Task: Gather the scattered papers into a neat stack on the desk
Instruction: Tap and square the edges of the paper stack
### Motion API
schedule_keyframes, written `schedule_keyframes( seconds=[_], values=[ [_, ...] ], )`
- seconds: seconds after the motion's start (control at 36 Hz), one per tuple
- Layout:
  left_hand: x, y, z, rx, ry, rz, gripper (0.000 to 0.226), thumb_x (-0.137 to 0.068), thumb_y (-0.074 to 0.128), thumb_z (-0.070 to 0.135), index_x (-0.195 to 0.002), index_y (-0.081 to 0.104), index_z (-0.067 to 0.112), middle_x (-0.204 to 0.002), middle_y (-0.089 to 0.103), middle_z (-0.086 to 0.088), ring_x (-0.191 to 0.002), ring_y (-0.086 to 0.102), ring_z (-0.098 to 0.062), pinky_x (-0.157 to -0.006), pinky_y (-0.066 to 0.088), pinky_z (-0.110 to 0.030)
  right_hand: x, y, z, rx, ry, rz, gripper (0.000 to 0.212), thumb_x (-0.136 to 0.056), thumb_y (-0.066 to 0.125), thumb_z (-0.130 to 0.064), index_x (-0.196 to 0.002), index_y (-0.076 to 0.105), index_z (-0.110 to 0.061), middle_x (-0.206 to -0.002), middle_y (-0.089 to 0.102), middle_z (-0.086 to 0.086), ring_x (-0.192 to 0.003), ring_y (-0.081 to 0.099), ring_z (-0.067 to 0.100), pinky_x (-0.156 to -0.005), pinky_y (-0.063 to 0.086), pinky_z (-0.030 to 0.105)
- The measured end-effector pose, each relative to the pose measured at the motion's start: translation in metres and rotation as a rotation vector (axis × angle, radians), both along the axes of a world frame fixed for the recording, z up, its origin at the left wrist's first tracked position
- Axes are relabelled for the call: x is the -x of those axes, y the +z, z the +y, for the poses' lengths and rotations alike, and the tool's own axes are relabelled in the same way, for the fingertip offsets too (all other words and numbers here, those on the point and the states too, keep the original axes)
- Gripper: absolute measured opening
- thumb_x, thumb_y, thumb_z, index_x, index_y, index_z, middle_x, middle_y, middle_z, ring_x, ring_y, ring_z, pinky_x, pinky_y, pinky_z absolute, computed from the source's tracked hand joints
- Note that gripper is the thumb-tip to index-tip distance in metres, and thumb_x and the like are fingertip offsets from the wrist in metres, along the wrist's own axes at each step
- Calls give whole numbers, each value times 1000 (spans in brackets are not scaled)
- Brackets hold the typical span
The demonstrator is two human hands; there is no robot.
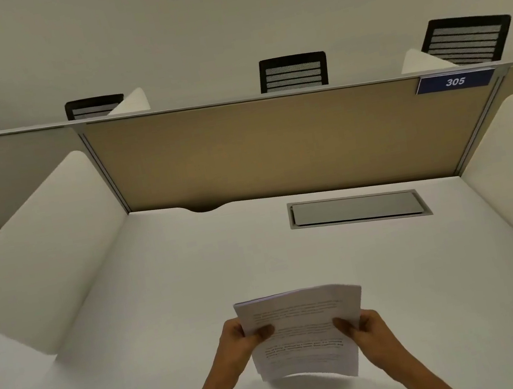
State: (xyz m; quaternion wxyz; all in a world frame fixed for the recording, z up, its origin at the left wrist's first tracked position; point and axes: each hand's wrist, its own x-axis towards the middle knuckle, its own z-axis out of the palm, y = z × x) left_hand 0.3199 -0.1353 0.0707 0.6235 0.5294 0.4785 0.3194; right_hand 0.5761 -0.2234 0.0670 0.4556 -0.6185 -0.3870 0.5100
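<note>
Left hand (238,340) and right hand (367,328) both closed on the papers (302,332), thumbs on the printed face, one at each side edge around mid-height; sheaf held just above the surface (163,294), at 6 o'clock of the frame, shadow beneath its lower edge. Light, floppy, slick sheet-on-sheet, likely to fan or sag if pinched at one corner; two-sided edge grip looks right for squaring it. Long axis runs 12-to-6, top edge toward the partition (274,144) and cable hatch (358,209); top edges slightly fanned, not yet flush.
</note>
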Motion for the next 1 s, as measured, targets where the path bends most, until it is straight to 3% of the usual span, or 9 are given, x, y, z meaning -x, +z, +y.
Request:
schedule_keyframes(
  seconds=[0.28,0.64,0.81,0.92,1.0],
  values=[
    [-13,-20,-4,47,4,37,28,-69,82,27,-96,80,36,-100,80,1,-91,75,-14,-69,61,-25,-8,-18,-4,-3,-12,11,24,-95,66,-17,-104,77,-36,-107,79,-7,-97,74,10,-76,59,17],
    [-19,-36,-6,70,-18,90,40,-63,83,50,-101,73,53,-104,78,15,-93,73,-2,-66,60,-18,-11,-30,-2,2,-9,25,21,-99,61,-23,-106,76,-36,-108,78,-4,-98,74,14,-78,59,20],
    [-20,-35,-8,52,6,107,36,-75,81,33,-99,72,58,-102,77,21,-92,71,2,-62,58,-12,-15,-33,0,-9,-15,-5,20,-97,61,-29,-107,74,-40,-107,78,-7,-97,74,11,-78,58,15],
    [-21,-41,-11,68,18,123,34,-83,80,22,-100,74,51,-105,78,16,-94,72,-5,-69,59,-14,-17,-45,-2,10,12,2,19,-96,62,-32,-107,74,-42,-109,78,-9,-99,73,10,-79,58,15],
    [-23,-48,-14,75,14,158,34,-86,77,18,-110,72,41,-108,77,9,-100,72,-16,-82,59,-20,-19,-54,-4,35,47,-42,21,-98,60,-29,-108,74,-42,-110,77,-11,-101,72,8,-82,58,16]
  ],
)
